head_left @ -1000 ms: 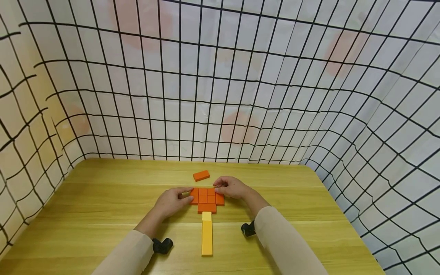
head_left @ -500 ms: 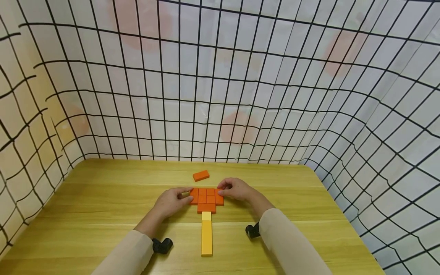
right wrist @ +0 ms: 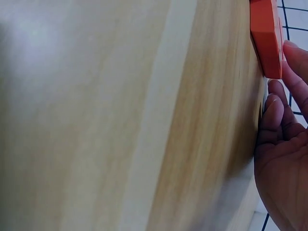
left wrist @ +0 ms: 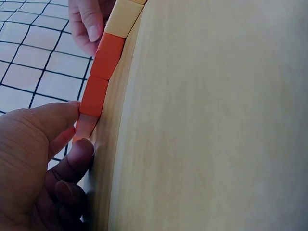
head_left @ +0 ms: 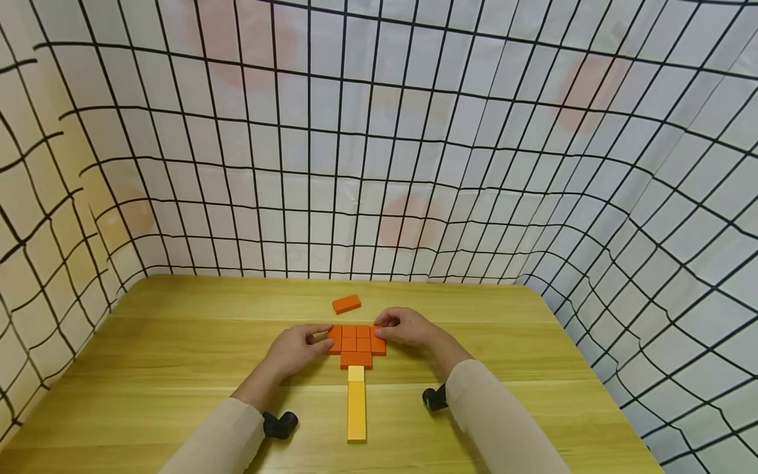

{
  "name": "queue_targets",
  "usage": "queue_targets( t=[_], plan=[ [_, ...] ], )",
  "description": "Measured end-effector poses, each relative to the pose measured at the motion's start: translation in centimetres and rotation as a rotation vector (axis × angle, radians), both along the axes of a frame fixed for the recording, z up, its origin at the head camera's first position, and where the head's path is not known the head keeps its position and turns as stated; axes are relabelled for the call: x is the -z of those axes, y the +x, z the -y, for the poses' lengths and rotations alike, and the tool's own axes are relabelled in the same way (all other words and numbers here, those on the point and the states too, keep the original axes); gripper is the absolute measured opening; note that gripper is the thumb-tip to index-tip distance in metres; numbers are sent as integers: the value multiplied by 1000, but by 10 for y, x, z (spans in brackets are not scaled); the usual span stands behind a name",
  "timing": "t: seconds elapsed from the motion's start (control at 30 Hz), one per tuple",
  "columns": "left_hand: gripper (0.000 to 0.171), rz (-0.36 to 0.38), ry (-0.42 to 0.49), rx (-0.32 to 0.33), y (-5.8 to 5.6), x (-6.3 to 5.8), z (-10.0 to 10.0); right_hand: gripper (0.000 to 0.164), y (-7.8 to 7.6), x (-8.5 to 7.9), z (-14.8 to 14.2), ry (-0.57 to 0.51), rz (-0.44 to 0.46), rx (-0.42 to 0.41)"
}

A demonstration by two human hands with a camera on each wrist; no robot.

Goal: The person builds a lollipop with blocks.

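Several orange blocks (head_left: 356, 359) lie flat and side by side in a compact group on the table. My left hand (head_left: 294, 350) grips the left outer orange block (head_left: 335, 340) by its edge, thumb and forefinger bent against it, as the left wrist view also shows. On the opposite side, my right hand (head_left: 405, 326) pinches the right outer orange block (head_left: 378, 343), with the thumb on it and the fingers curled at its far edge. Below the group a small pale yellow block (head_left: 356, 373) meets a long yellow block (head_left: 356, 411), forming a stem.
Behind the group lies a loose orange block (head_left: 346, 303), set at a slant. A wooden table (head_left: 177, 355) carries everything. Black wire mesh (head_left: 355, 138) before a pale sheet encloses the back and sides. Black wrist mounts (head_left: 280, 424) stick out at both sleeves.
My right hand has shifted slightly right, from the seam near the right outer block onto that block. My left hand and the blocks look unmoved.
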State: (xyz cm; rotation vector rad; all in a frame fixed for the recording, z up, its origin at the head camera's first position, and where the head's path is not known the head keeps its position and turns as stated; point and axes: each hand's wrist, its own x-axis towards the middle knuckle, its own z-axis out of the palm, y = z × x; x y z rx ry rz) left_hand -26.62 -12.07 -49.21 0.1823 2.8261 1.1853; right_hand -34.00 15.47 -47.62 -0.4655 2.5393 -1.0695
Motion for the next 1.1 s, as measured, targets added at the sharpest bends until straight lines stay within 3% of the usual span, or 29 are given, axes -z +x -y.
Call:
queue_targets(
  t=[0.73, 1.1],
  plan=[
    [41, 8, 5, -11, 0, 0, 0, 22, -6, -6, 6, -4, -25, 71],
    [41, 10, 1, -14, -1, 0, 1, 34, -16, -13, 26, 74, -94, 10]
  ],
)
